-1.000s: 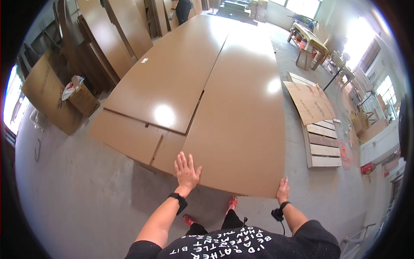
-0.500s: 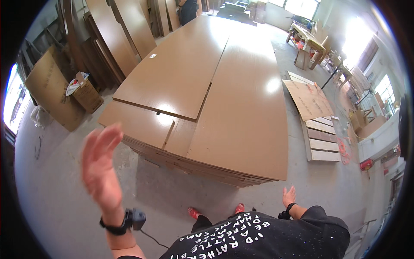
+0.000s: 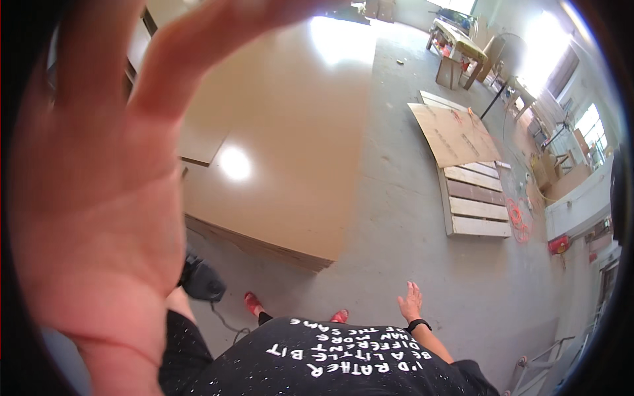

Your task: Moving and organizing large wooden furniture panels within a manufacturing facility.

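My left hand (image 3: 105,218) is raised very close to the head camera and fills the left of the view. Its palm faces me, the fingers are spread, and nothing is in it. A black device (image 3: 203,280) with a cable sits on the wrist behind it. Low at the right, my right hand (image 3: 411,302) hangs above the floor with its fingers stretched out, holding nothing; a dark band is on that wrist. Ahead lies a large stack of flat brown panels (image 3: 284,145), partly hidden by my left hand. Neither hand appears to touch it.
To the right of the stack, a slatted wooden pallet (image 3: 479,208) lies on the grey floor with a brown sheet (image 3: 456,135) on it. An orange-red coil (image 3: 519,221) lies beside the pallet. Farther back stands a wooden workbench (image 3: 459,41).
My left hand has come up close to the camera and now covers much of the left side. The view has turned right, so the panel stack sits farther left. My right hand remains low and open.
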A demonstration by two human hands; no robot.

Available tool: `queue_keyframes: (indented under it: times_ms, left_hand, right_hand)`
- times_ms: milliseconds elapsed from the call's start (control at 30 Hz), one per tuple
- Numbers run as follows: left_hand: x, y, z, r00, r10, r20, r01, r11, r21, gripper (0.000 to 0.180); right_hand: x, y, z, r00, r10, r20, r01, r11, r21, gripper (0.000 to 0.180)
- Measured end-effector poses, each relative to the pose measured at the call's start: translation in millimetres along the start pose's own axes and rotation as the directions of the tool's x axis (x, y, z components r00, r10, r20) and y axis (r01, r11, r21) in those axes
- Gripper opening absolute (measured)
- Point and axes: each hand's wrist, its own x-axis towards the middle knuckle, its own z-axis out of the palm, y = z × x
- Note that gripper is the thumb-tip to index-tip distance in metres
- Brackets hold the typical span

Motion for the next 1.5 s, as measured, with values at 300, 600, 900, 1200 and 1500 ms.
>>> queue_keyframes:
  times_ms: [300,600,900,1200,1500]
  left_hand:
    - [4.1,-45.8,156.4,0.991,0.127,0.033,-0.125,0.991,-0.051,0.072]
    - [26.9,-172.8,276.7,0.989,0.146,0.035,-0.147,0.988,0.040,0.072]
    - [110.8,-340.1,381.5,0.969,0.245,0.043,-0.249,0.958,0.140,0.072]
    - [141.6,-500.5,518.0,0.976,0.175,0.132,-0.204,0.945,0.257,0.072]
    - [203.1,-700.2,527.2,0.978,-0.032,0.207,-0.063,0.899,0.434,0.066]
  right_hand:
    - [52.2,106.3,-27.0,0.999,-0.001,-0.046,0.009,0.984,0.180,0.064]
    - [267.4,140.2,-102.2,0.983,-0.179,-0.041,0.183,0.975,0.126,0.061]
    - [419.3,222.1,-131.3,0.997,-0.067,0.043,0.062,0.991,0.114,0.054]
    - [658.3,311.4,-115.0,0.950,-0.167,0.265,0.179,0.984,-0.021,0.062]
    - [1020.3,133.8,-225.5,0.926,-0.374,-0.043,0.376,0.913,0.160,0.047]
